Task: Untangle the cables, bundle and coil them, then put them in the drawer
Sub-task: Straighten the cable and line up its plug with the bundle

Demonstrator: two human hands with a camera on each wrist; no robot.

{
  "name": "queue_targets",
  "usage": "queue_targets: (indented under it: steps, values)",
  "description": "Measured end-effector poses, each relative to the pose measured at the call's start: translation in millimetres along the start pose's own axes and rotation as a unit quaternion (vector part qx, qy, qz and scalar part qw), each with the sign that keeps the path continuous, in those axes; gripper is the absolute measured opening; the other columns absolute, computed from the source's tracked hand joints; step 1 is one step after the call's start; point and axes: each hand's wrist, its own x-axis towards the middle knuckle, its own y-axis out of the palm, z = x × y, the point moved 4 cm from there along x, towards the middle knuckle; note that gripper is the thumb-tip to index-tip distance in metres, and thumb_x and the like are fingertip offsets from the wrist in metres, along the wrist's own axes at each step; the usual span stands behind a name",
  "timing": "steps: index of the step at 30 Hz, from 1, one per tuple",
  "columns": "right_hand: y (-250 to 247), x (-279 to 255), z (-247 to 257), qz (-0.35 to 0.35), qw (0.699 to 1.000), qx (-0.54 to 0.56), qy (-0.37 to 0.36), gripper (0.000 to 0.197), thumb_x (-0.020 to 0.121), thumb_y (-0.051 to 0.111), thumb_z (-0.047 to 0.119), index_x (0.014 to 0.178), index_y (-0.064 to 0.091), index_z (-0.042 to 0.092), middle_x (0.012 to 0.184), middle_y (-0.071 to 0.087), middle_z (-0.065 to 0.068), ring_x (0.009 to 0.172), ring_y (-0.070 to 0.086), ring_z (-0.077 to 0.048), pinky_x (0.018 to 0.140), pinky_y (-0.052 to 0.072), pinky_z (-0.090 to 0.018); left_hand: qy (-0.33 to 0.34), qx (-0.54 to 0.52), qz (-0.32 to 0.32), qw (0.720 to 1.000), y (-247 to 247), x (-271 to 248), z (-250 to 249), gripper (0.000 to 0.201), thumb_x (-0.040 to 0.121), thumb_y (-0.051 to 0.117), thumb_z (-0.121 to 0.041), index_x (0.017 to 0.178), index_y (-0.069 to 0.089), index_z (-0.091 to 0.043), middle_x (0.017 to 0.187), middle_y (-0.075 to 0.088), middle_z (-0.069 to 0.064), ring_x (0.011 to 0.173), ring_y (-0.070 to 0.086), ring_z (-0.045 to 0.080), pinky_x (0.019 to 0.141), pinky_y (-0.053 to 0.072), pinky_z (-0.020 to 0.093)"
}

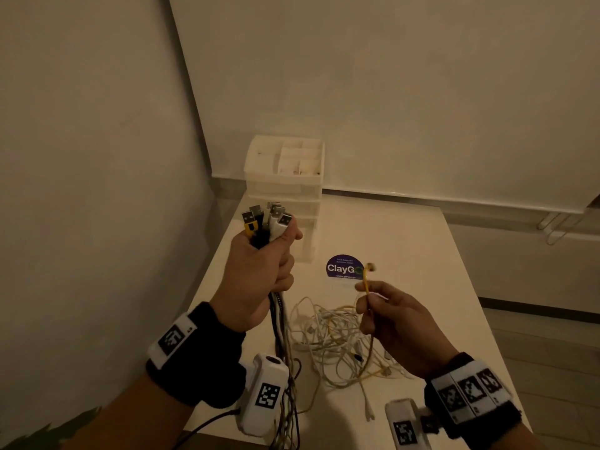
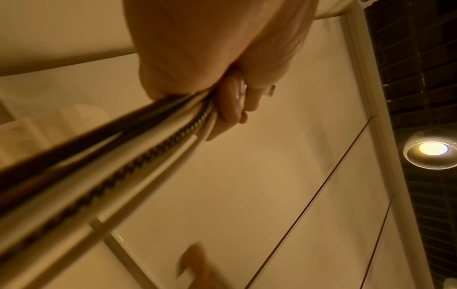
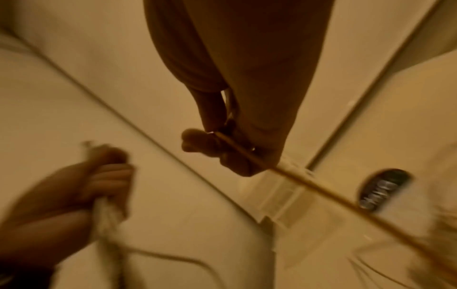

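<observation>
My left hand (image 1: pixel 259 271) is raised above the table's left side and grips a bundle of cables (image 1: pixel 268 222), their USB plugs sticking up from the fist. White, black and braided strands (image 2: pixel 138 148) of that bundle hang down past my wrist. To the right, my right hand (image 1: pixel 383 316) pinches a yellow cable (image 1: pixel 367 280) near its plug end, which points up. The yellow cable (image 3: pixel 284 172) trails down into a tangled pile of white and yellow cables (image 1: pixel 337 342) lying on the table between my hands.
A white plastic drawer unit (image 1: pixel 285 193) with a compartmented top tray stands at the table's back left, by the wall. A round purple sticker (image 1: pixel 344 267) lies on the white table (image 1: pixel 422 271). Walls close in on the left and behind.
</observation>
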Motion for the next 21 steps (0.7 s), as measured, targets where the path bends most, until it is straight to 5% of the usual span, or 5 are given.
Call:
queue_targets:
  steps: [4, 9, 14, 18, 21]
  values:
    - [57, -29, 28, 0.048, 0.977, -0.164, -0.125, 0.045, 0.099, 0.038, -0.001, 0.131, 0.057, 0.024, 0.077, 0.061, -0.009, 0.051, 0.041, -0.016, 0.054, 0.040, -0.032, -0.013, -0.010, -0.006, 1.000, 5, 4, 7, 0.025, 0.092, 0.056, -0.032, 0.076, 0.056, -0.013, 0.056, 0.023, 0.001, 0.043, 0.018, 0.009, 0.039, 0.018, 0.018]
    - [99, -38, 29, 0.008, 0.824, -0.479, -0.303, 0.063, 0.093, 0.040, 0.001, 0.141, 0.034, 0.040, 0.068, 0.061, 0.009, 0.064, 0.056, -0.007, 0.064, 0.046, -0.018, -0.012, -0.035, 0.014, 0.999, 12, 0, 8, 0.040, 0.071, 0.072, -0.039, 0.087, 0.057, -0.006, 0.050, 0.028, -0.002, 0.037, 0.021, 0.008, 0.038, 0.019, 0.018]
    - [111, -39, 18, -0.019, 0.757, -0.546, -0.358, 0.069, 0.081, 0.039, 0.005, 0.145, 0.035, 0.030, 0.069, 0.056, 0.008, 0.066, 0.051, -0.009, 0.060, 0.045, -0.021, -0.019, 0.017, -0.039, 0.999, 8, 1, 14, 0.020, 0.068, 0.078, -0.031, 0.056, 0.064, -0.023, 0.049, 0.036, -0.002, 0.042, 0.030, 0.013, 0.044, 0.028, 0.021]
    - [103, -38, 1, 0.010, 0.772, -0.535, -0.342, 0.048, 0.096, 0.038, 0.028, 0.144, 0.035, 0.038, 0.070, 0.058, 0.013, 0.068, 0.057, -0.008, 0.060, 0.045, -0.017, -0.006, -0.024, -0.077, 0.997, -7, 8, 3, 0.036, 0.083, 0.067, -0.038, 0.059, 0.049, -0.018, 0.053, 0.034, 0.001, 0.041, 0.029, 0.010, 0.039, 0.028, 0.019]
    - [82, -44, -22, 0.053, 0.807, -0.512, -0.290, 0.025, 0.101, 0.033, 0.039, 0.116, 0.052, 0.045, 0.070, 0.056, 0.008, 0.065, 0.056, -0.010, 0.058, 0.042, -0.016, 0.026, -0.076, -0.079, 0.994, -26, 16, -25, 0.031, 0.080, 0.064, -0.044, 0.071, 0.051, -0.017, 0.057, 0.047, 0.001, 0.050, 0.045, 0.013, 0.046, 0.042, 0.026]
